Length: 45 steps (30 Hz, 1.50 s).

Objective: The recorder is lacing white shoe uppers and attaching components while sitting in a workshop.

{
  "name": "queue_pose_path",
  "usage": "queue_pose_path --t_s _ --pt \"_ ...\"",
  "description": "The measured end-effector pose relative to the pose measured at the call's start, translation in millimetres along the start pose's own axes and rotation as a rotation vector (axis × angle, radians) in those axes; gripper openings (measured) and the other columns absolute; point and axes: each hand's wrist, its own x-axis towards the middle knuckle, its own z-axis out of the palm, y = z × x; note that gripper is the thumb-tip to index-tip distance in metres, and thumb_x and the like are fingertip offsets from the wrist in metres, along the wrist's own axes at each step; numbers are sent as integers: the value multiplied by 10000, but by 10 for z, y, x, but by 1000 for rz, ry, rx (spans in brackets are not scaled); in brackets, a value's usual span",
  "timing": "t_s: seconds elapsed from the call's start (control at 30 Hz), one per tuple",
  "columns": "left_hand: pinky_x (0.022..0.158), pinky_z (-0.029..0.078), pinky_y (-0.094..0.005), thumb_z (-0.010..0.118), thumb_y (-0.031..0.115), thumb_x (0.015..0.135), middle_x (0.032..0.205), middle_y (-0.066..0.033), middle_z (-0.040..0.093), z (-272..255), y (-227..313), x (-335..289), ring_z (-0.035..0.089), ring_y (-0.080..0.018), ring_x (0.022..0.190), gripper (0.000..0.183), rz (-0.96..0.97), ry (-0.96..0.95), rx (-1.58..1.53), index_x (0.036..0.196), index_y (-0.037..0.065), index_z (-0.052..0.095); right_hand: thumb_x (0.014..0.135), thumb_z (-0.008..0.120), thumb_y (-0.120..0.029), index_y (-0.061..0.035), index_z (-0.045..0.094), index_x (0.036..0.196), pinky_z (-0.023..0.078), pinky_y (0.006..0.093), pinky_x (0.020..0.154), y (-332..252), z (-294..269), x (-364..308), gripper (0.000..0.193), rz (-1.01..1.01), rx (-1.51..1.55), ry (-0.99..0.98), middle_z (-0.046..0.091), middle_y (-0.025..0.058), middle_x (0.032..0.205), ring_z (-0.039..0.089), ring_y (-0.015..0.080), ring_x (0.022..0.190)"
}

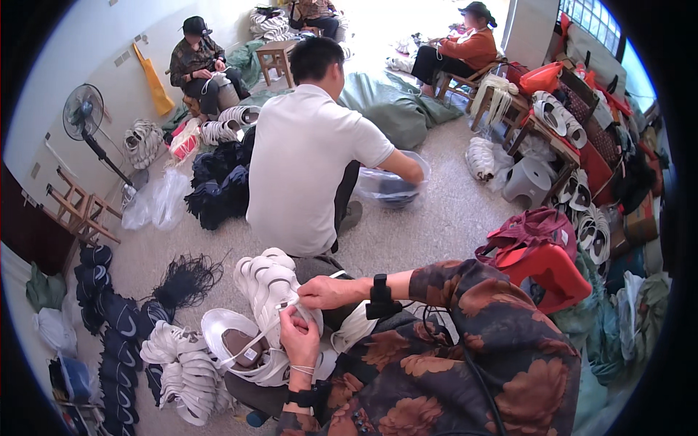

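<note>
A nested stack of white shoe uppers [269, 287] lies across my lap. At its near end my left hand [299, 340] is closed, thumb and finger pinching a white shoelace [256, 340]. My right hand [325, 292] is closed just above it, its fingertips also on the lace at the shoe upper; the exact grip is partly hidden. The lace runs down to the left across an upper with a brown insole [238, 341]. Loose white laces [356, 327] hang beside my right wrist.
White uppers [190, 374] and rows of dark uppers [116, 349] lie on the floor at left, near dark laces [187, 280]. Ahead, a person [313, 152] squats at a clear plastic bag [392, 182]. A red stool [545, 272] stands at right. Other people sit farther back.
</note>
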Motion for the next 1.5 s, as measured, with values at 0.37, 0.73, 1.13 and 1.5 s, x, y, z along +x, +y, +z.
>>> queue_pose_path --t_s 0.37,0.73,1.13,1.5 --pt "539 446 -253 680 21 825 690 -6 536 -10 -90 -5 520 -92 568 374 63 20 15 1167 2 531 886 570 -174 18 557 784 460 524 639 -19 81 3 218 -201 -185 38 589 253 723 599 470 740" --pt "488 477 -280 488 59 996 783 -82 634 -147 -109 28 600 -128 539 279 -49 -109 -286 1238 -32 593 907 576 -269 -8 572 772 487 511 599 -201 96 -38 294 33 -394 -20 598 220 650 617 439 647" --pt "479 494 -252 546 59 985 762 -52 648 -269 -170 -62 614 -112 539 153 -25 4 -123 1012 -38 661 815 600 -255 19 608 819 510 525 662 -213 218 64 274 7 -302 -26 636 259 729 642 455 722" --pt "840 556 -381 592 33 946 913 -85 657 -2237 -154 -791 641 -173 828 79 -171 62 -836 983 21 661 874 652 -216 -12 542 965 491 464 727 -26 115 12 248 -22 -177 100 584 170 842 613 381 797"
